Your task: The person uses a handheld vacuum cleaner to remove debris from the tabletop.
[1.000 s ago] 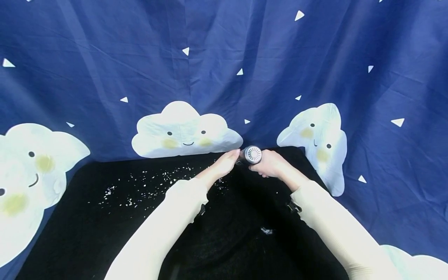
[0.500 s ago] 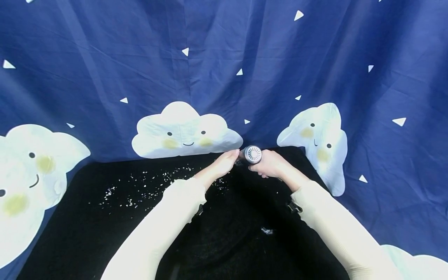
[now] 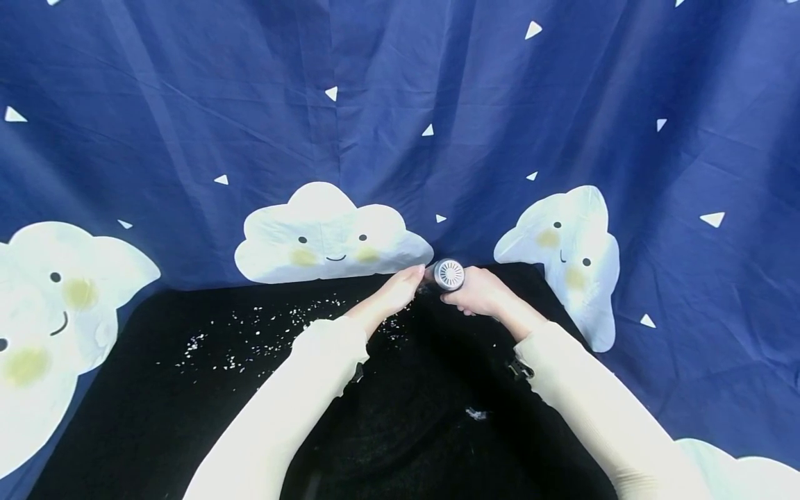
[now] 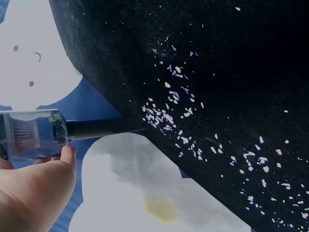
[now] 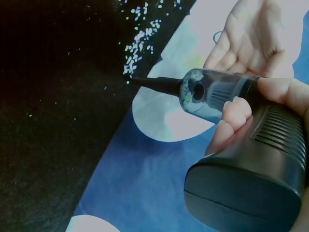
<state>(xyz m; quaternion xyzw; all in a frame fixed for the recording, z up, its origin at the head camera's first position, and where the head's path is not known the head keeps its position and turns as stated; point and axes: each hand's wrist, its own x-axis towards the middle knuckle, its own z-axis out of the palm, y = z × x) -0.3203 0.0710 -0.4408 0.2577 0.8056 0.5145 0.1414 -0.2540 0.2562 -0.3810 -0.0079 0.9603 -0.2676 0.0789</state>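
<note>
A black handheld vacuum cleaner (image 3: 449,275) is held over the far edge of a black-covered table (image 3: 187,430). My right hand (image 3: 481,292) grips its body, with thumb and fingers curled round it in the right wrist view. Straight fingers of my left hand (image 4: 36,188) touch the clear dust cup (image 4: 36,130) from underneath. A thin black nozzle (image 4: 96,128) runs from the cup to a dense patch of small white scraps (image 4: 161,118), its tip at the near side of that patch. Bits of debris (image 5: 186,87) show inside the cup.
More white scraps (image 3: 234,361) are scattered over the table's left half. A pale scrap (image 3: 476,413) lies nearer the front. Behind the table hangs a blue curtain (image 3: 387,153) with cloud prints. Each sleeve has a dark wrist strap (image 3: 521,369) at its cuff.
The vacuum cleaner and both hands have shifted very slightly left in the head view. My holds look the same, and the visible scraps look unchanged.
</note>
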